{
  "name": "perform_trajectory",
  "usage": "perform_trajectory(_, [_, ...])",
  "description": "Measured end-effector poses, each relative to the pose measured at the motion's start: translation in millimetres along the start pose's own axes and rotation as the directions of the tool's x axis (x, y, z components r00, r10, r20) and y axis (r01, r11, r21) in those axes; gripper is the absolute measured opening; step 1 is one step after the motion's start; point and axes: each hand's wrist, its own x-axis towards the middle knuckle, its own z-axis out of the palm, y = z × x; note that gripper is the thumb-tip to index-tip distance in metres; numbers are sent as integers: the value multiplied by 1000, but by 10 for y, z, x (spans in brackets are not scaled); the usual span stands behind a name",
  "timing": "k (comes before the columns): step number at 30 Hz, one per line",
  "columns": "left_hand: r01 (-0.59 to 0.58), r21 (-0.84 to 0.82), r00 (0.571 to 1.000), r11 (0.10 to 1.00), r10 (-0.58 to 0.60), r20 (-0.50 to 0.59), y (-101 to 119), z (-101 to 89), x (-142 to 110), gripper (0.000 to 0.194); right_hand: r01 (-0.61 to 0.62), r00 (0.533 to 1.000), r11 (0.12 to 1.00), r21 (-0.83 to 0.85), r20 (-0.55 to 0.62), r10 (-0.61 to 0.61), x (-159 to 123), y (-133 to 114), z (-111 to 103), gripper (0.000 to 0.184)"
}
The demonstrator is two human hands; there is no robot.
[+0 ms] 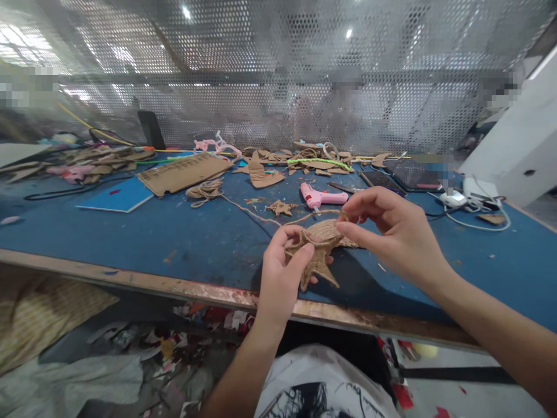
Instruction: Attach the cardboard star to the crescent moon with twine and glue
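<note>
Left hand [282,264] grips brown twine-covered star [319,258] above blue tabletop [209,238], near its front edge, likely steadying it; right fingertips [343,223] pinch thin tan twine [300,219], seemingly for control. Pink plastic glue gun [319,197] lies near.

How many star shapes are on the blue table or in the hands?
2: a brown star in the left hand, and a small cardboard star lying on the table beyond it. Others may be hidden among the scraps.
</note>
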Motion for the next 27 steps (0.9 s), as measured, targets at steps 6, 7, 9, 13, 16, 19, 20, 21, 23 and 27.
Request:
perform_trajectory(6, [4,8,999,1000,-4,-33,-12,-5,0,23,6,1000,1000,-6,-11,-6,-19,-11,4,14])
perform_trajectory(7, [5,9,999,1000,-5,-36,-13,-6,1,23,12,1000,1000,-13,-13,-12,-23,-15,5,14])
perform_trajectory(9, [9,10,999,1000,-9,-41,-14,-7,3,23,21,1000,1000,-23,-17,-22,-30,-22,6,14])
perform_trajectory(13, [4,0,999,1000,-4,-40,-21,-21,11,22,36,999,998,-45,-29,-37,-45,-21,4,15])
perform_trajectory(16, [-11,-43,1000,999,10,-20,-39,-48,17,19,64,997,994,-86,-43,-68,-60,-10,4,15])
perform_trajectory(19, [-31,-86,1000,996,31,-7,-54,-68,18,21,85,995,990,-111,-51,-91,-74,-1,12,15])
perform_trajectory(20, [-34,-88,999,996,33,-10,-54,-68,16,21,89,994,989,-115,-52,-95,-77,1,15,15])
perform_trajectory(21, [-34,-83,999,996,33,-14,-52,-64,14,22,92,994,989,-118,-52,-99,-79,2,19,15])
perform_trajectory(23, [-28,-58,999,998,26,-28,-42,-46,8,22,100,993,988,-118,-47,-106,-82,1,24,15])
perform_trajectory(27, [-21,-14,997,1000,20,-68,-21,-5,1,24,108,993,987,-122,-42,-114,-86,-5,26,15])
